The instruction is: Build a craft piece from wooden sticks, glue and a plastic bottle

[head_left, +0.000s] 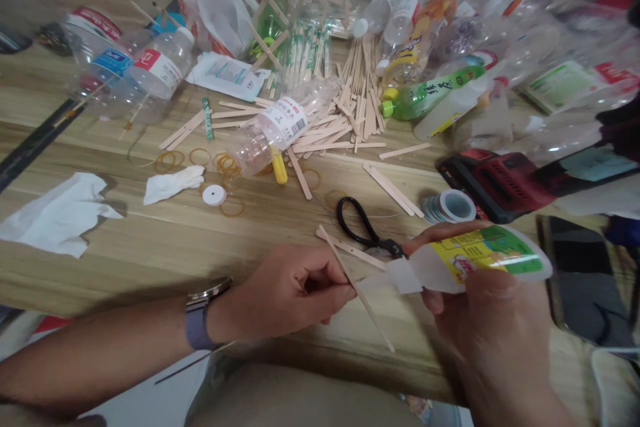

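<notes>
Wooden slim straight stick (371, 313) pinched in left hand (285, 290).

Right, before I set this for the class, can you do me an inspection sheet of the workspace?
Surface: wood table, pale striped grain, heavily covered toward the far side.
Job's things: one stick and a squeeze bottle, its nozzle at the stick; contact cannot be told.
Clutter: plastic bottles, stick pile, rubber bands, tissues, scissors, roll, phone.
Grips: left grip pinches the stick; right grip holds the squeeze bottle, tilted nearly flat.
Cables: a white strip at the lower right may be one; unclear.
Surroundings: lap below the near edge; far side blurred.
</notes>
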The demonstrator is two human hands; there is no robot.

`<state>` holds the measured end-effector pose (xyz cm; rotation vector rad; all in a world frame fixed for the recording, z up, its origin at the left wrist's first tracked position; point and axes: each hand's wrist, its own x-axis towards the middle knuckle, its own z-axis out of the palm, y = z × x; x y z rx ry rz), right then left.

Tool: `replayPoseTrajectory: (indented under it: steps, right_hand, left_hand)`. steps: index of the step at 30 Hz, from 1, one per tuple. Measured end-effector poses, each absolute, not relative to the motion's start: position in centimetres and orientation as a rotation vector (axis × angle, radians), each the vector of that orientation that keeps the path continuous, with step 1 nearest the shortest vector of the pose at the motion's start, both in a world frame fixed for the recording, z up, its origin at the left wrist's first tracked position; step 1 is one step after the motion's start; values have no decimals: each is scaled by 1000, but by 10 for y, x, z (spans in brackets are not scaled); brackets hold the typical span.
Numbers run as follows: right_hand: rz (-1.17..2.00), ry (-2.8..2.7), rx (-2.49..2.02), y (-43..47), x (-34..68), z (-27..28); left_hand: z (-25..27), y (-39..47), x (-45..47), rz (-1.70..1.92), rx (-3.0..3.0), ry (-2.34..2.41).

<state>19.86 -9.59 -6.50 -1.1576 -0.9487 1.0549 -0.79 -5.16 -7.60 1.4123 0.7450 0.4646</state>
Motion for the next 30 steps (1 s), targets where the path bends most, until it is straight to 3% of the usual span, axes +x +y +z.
replayPoseTrajectory:
  steps: [17,23,30]
  right_hand:
    - [1168,-599,-1059,-83,206,-59]
    - [1341,-483,-1020,-76,212,-64]
    - [1420,-536,-898,-70,214,-60]
  left_hand:
    - [-85,-49,-8,481,870,552]
    - [-86,-42,-3,478,703,577]
    - [-90,-41,-1,460,753,566]
